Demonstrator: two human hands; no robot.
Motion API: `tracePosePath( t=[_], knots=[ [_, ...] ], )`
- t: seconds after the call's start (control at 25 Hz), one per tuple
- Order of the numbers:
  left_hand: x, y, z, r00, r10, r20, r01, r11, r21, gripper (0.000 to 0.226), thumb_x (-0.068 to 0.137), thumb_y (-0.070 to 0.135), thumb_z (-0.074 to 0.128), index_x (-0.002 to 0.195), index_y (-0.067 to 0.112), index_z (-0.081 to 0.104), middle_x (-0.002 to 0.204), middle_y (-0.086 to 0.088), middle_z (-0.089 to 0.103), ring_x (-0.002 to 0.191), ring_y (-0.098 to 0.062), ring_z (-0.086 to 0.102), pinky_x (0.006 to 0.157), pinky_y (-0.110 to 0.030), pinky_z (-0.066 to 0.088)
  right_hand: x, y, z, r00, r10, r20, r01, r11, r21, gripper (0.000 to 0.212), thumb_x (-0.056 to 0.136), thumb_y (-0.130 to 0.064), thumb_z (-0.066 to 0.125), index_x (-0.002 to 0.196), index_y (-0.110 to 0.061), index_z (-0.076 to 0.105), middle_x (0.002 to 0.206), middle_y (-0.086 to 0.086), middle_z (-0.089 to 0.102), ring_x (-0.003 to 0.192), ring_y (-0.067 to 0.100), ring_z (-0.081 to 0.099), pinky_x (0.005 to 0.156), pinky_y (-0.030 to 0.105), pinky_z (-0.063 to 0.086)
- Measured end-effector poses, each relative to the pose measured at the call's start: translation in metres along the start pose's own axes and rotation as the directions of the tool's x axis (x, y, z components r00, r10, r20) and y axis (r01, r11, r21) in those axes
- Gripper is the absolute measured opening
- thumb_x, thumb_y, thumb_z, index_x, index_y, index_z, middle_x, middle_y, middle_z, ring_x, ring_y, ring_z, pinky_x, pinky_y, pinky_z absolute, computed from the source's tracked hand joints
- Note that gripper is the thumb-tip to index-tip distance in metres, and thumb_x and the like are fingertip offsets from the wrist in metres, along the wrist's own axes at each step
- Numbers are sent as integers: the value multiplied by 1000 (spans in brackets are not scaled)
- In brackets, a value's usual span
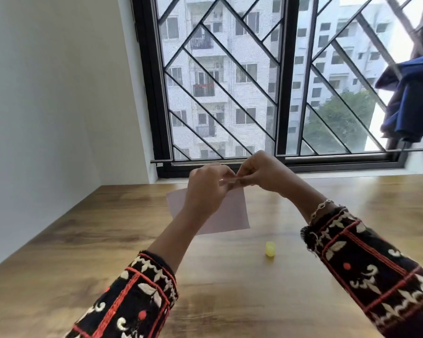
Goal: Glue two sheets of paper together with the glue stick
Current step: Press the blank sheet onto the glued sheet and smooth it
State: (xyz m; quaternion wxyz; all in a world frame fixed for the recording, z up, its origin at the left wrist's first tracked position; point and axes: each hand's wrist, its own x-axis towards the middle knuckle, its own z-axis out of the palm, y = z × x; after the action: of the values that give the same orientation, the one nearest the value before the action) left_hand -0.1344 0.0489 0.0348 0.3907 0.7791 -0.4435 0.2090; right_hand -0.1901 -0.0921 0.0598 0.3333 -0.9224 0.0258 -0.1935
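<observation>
A pale pink sheet of paper (232,215) lies flat on the wooden table (108,240), partly hidden behind my left wrist. Both hands are raised above the sheet's far edge. My left hand (205,189) and my right hand (261,172) pinch a small pale object (230,182) between their fingertips. It is blurred and looks like the body of the glue stick. A small yellow cap (270,249) stands alone on the table, right of the sheet and nearer to me. I cannot make out a second sheet.
A barred window (220,93) with a dark sill runs along the table's far edge. A white wall (59,93) bounds the left side. Blue cloth (410,103) hangs at the upper right. Bare wood extends to the right and towards me.
</observation>
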Motion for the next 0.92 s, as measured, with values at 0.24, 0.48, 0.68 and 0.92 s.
tracePosePath(
  t=[0.24, 0.48, 0.68, 0.92],
  knots=[
    [6, -4, -2, 991, -123, -52, 105, 960, -260, 4, 72, 4, 71, 75, 5, 74, 72, -13, 73, 63, -13, 62, 66, -28, 48, -2, -6, -1, 999, 4, -38, 1, 989, 145, 11, 72, -7, 71, 63, -12, 66, 63, 13, 57, 66, 22, 48, 65, 35, 39],
    [5, -7, -8, 955, -289, -60, 220, 832, -510, 23, 70, 1, 73, 58, 20, 69, 55, 5, 64, 54, -4, 55, 59, -24, 46, -5, -4, -2, 999, 34, 10, -35, 985, 170, 14, 71, -2, 71, 61, -9, 63, 69, 16, 55, 68, 24, 47, 66, 35, 38],
    [11, -14, -17, 929, -362, -74, 243, 751, -614, 29, 69, 1, 74, 54, 23, 66, 44, 15, 62, 45, 5, 52, 49, -9, 43, -13, 13, 0, 996, 83, 18, -85, 974, 212, 12, 70, 2, 71, 77, 10, 66, 72, 15, 57, 69, 24, 48, 62, 28, 41],
    [3, -22, -11, 851, -523, -47, 309, 571, -760, 27, 74, -1, 69, 56, 18, 66, 44, 11, 62, 46, -2, 54, 50, -17, 47, -19, 23, -3, 995, 102, -9, -97, 960, 262, 14, 72, 1, 69, 64, -9, 65, 60, 7, 59, 49, 4, 53, 54, 16, 44]
  ],
)
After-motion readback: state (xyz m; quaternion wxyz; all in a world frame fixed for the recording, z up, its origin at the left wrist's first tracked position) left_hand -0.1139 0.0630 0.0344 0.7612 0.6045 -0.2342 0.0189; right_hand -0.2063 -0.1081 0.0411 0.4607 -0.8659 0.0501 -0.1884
